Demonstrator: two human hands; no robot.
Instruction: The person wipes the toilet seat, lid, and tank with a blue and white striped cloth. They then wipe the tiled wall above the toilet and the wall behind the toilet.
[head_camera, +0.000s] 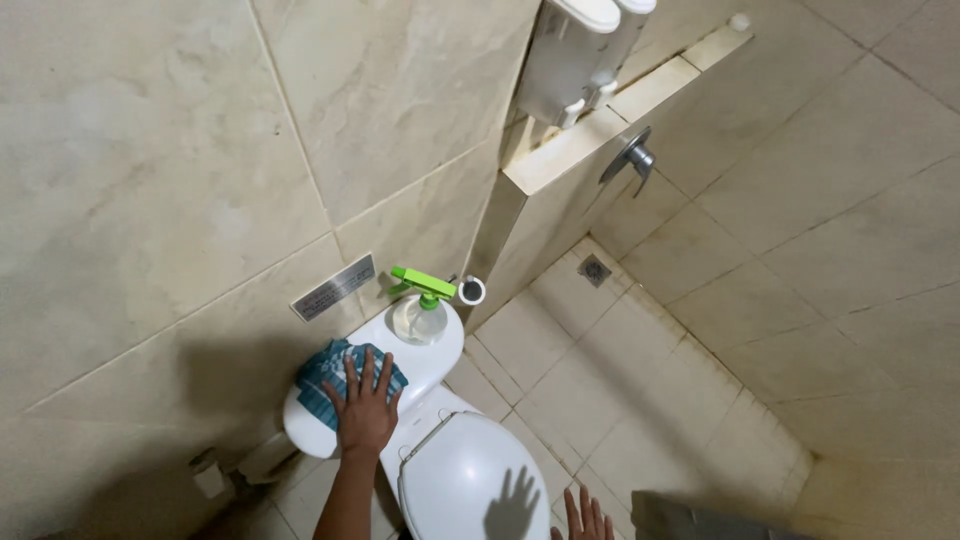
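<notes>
Pressing flat with fingers spread, the left hand (364, 405) lies on a blue-green checked cloth (322, 378) that is bunched on the lid of the white toilet tank (440, 360). Its grip is open, palm down on the fabric, holding nothing between the fingers. The cloth sits on the left part of the tank lid, close against the tiled wall (150, 180).

Just right of the cloth, on the same lid, stands a clear spray bottle (419, 320) with a bright green trigger head (423, 284). The bottle is upright and apart from the hand. Beyond it, near the wall corner, a toilet paper roll (471, 290) shows end-on. A small metal plate (334, 287) is fixed to the wall above the tank.

Nearer in the view, the closed white toilet lid (470, 485) carries the shadow of a spread hand. The right hand (587, 518) enters at the bottom edge, to the right of the toilet, with only its fingers in view; they are spread, so its grip is open and touches nothing.

On the far right, a low tiled partition (590, 140) bears a metal shower handle (634, 157), and a white wall-mounted dispenser (575, 55) hangs above it. A floor drain (594, 269) sits in the tiled shower floor (700, 350) beyond.
</notes>
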